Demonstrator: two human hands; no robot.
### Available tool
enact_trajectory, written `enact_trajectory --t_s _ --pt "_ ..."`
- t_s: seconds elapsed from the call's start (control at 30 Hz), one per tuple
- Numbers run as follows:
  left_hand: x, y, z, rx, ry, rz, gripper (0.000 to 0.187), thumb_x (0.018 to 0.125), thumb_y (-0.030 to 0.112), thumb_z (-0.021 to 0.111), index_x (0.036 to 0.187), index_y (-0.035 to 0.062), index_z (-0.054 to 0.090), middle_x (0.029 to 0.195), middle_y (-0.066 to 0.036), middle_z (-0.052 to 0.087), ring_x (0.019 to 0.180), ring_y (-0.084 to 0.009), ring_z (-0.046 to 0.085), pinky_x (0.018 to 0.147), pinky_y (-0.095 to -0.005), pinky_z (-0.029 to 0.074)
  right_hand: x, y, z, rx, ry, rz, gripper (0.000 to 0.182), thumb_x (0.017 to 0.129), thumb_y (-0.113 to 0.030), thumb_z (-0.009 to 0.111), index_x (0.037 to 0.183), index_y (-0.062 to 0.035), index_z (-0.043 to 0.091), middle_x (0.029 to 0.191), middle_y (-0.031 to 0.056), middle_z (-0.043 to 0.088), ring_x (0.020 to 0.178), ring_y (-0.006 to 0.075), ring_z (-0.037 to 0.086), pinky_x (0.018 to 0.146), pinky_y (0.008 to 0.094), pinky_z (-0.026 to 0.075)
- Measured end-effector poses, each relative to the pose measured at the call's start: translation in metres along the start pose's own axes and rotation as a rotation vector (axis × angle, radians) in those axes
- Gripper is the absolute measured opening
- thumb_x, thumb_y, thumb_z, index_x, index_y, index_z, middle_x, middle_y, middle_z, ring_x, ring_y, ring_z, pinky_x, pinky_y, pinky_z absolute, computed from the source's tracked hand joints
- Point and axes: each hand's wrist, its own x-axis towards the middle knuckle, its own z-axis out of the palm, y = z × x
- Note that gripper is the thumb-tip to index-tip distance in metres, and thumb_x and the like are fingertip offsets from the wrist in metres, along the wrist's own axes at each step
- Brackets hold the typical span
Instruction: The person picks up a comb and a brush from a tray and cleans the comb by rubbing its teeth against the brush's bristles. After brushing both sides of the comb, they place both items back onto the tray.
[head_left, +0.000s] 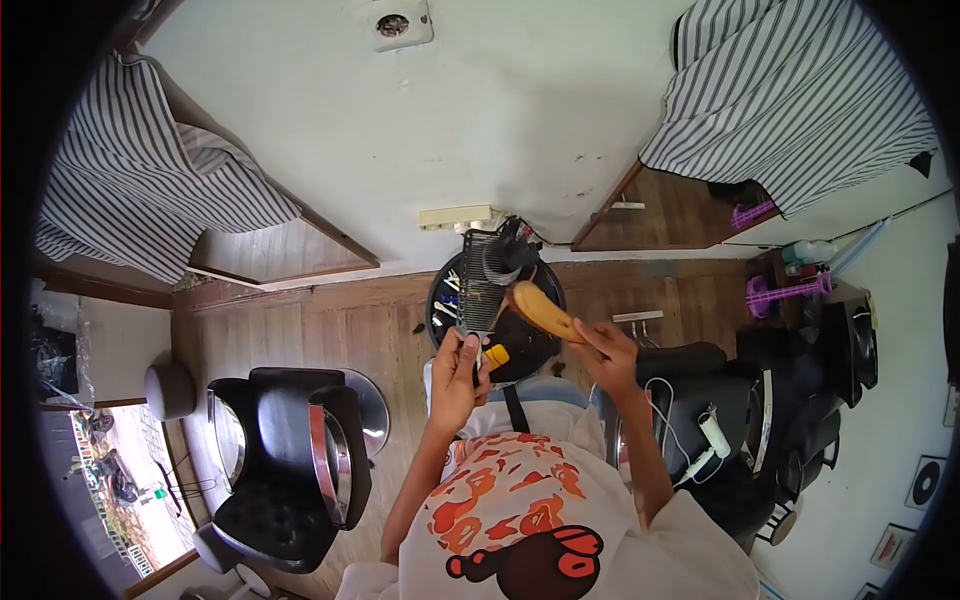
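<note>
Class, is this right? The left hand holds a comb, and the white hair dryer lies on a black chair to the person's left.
No: the head view shows the white hair dryer on a black chair to the person's right. The left hand does hold a comb.

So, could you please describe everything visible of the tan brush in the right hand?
The tan brush looks wooden: a long, rounded body, broad at the end toward the wall, narrowing toward the right hand, whose fingers grip it. It slants, partly over the round black tray. Bristles cannot be made out.
</note>
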Motion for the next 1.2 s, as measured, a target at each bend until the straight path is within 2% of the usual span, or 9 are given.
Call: enact_trajectory --t_s 0.13,0.27,0.43,0.63,0.77,0.93,1.1,1.2 --pt "-0.004 -0.007 0.006 0.074 -0.016 -0.010 0.019 0.112 0.027 0.044 0.105 0.0104 0.052 0.068 0.000 0.051 0.047 -0.0056 0.034 0.042 -0.0215 0.026 -0.005 -0.005 -0.003 0.013 0.043 -0.011 0.047 0.078 0.001 0.083 0.124 -0.0070 0.075 0.097 0.0069 0.068 0.062 0.0138 0.051 0.053 0.0248 0.038" --pt "-0.010 -0.031 0.015 0.212 -0.090 0.016 0.022 0.112 0.029 0.044 0.105 0.0107 0.053 0.066 0.000 0.048 0.046 -0.0055 0.032 0.040 -0.0214 0.024 0.025 -0.036 0.024 -0.071 -0.011 -0.116 0.049 0.078 0.003 0.082 0.125 -0.0044 0.074 0.098 0.0081 0.069 0.064 0.0134 0.051 0.054 0.0243 0.038" --pt "-0.012 -0.003 0.001 0.009 -0.049 -0.013 0.025 0.113 0.031 0.042 0.108 0.0087 0.053 0.066 -0.001 0.048 0.044 -0.0064 0.030 0.039 -0.0232 0.024 0.017 -0.023 0.016 -0.019 0.053 -0.067 0.049 0.077 0.005 0.081 0.125 -0.0034 0.073 0.098 0.0091 0.069 0.064 0.0135 0.051 0.054 0.0241 0.038" --pt "-0.018 -0.002 0.003 0.057 -0.012 0.064 0.026 0.113 0.031 0.041 0.108 0.0084 0.054 0.065 -0.001 0.047 0.044 -0.0065 0.031 0.039 -0.0234 0.024 -0.002 -0.015 -0.004 0.035 0.061 -0.019 0.049 0.079 0.005 0.079 0.126 -0.0048 0.073 0.099 0.0088 0.069 0.064 0.0131 0.050 0.054 0.0238 0.038" --pt "-0.019 -0.022 0.018 0.296 -0.098 0.088 0.028 0.112 0.032 0.044 0.105 0.0073 0.056 0.066 0.000 0.050 0.046 -0.0062 0.033 0.042 -0.0223 0.027 0.021 -0.043 0.021 0.029 0.035 -0.074 0.048 0.081 0.004 0.078 0.127 -0.0051 0.073 0.098 0.0077 0.067 0.063 0.0129 0.048 0.053 0.0241 0.036" --pt "-0.016 -0.002 0.013 0.200 -0.077 0.038 0.028 0.112 0.030 0.044 0.106 0.0062 0.056 0.065 0.000 0.049 0.046 -0.0058 0.034 0.042 -0.0225 0.028 0.035 -0.059 0.037 -0.023 0.083 -0.063 0.047 0.082 0.003 0.079 0.128 -0.0055 0.073 0.095 0.0068 0.065 0.063 0.0124 0.047 0.053 0.0244 0.035" --pt "-0.020 0.012 0.003 0.074 0.011 0.064 0.027 0.113 0.032 0.041 0.107 0.0084 0.055 0.064 0.000 0.048 0.045 -0.0063 0.031 0.042 -0.0224 0.026 0.014 -0.017 0.002 -0.003 0.160 -0.009 0.048 0.080 0.005 0.079 0.127 -0.0048 0.073 0.094 0.0074 0.066 0.063 0.0127 0.047 0.053 0.0243 0.036" --pt "-0.023 0.010 0.004 0.121 -0.019 0.031 0.028 0.112 0.031 0.043 0.106 0.0070 0.056 0.064 0.001 0.048 0.046 -0.0063 0.033 0.042 -0.0224 0.027 0.014 -0.017 0.004 0.029 0.152 -0.031 0.048 0.079 0.006 0.080 0.126 -0.0046 0.073 0.095 0.0078 0.066 0.063 0.0128 0.047 0.053 0.0241 0.036"
